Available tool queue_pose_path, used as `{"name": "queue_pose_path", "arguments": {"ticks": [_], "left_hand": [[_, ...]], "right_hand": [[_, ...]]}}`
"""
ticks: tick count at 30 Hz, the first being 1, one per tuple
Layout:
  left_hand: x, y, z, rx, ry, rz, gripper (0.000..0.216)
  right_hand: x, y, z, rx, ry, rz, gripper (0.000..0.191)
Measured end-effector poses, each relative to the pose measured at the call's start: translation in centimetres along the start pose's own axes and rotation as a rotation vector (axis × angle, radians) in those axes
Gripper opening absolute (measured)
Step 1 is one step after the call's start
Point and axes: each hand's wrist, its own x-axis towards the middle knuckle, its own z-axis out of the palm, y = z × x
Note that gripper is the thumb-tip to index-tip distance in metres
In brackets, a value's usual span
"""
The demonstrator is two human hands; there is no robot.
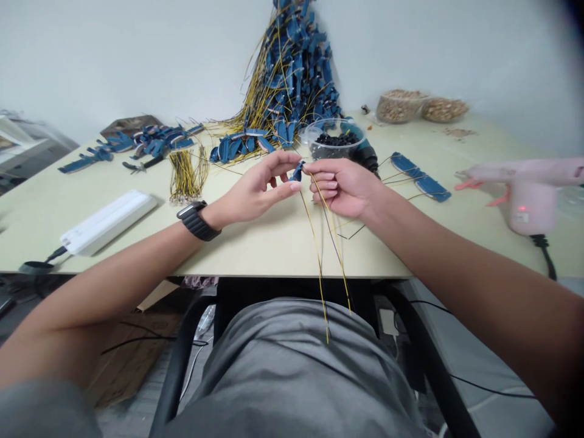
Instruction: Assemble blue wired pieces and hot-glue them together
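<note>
Here, left hand [255, 193] and right hand [347, 190] pinch a blue clip [297, 173], fingers [322, 177] closed on it, wires [319, 267] trailing; steadiness needed.

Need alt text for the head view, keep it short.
Over a pale table, the left hand and right hand pinch a blue piece with thin yellow wires trailing toward the lap. Behind: a heap of blue pieces, a tub of black bits, and a pink glue gun at right.

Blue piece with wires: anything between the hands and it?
Nothing visible. The left hand and right hand both pinch the blue piece at their fingertips, above the table; its yellow wires hang down past the table edge.
</note>
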Motion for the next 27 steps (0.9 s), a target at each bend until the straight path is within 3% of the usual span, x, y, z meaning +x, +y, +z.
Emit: {"name": "queue_pose_path", "arguments": {"ticks": [11,17,27], "left_hand": [[-0.7,-1.3,0.5,0.14,-0.088,0.138,0.075],[-0.9,-0.9,1.5,0.192,-0.063,0.13,0.075],[-1.2,-2.0,2.5,0.255,0.084,0.126,0.078]], "right_hand": [[0.6,0.2,-0.3,0.063,0.013,-0.037,0.053],[0.6,0.4,-0.2,0.09,-0.001,-0.043,0.051],[0.4,0.4,0.1,0.101,-0.01,-0.051,0.049]]}}
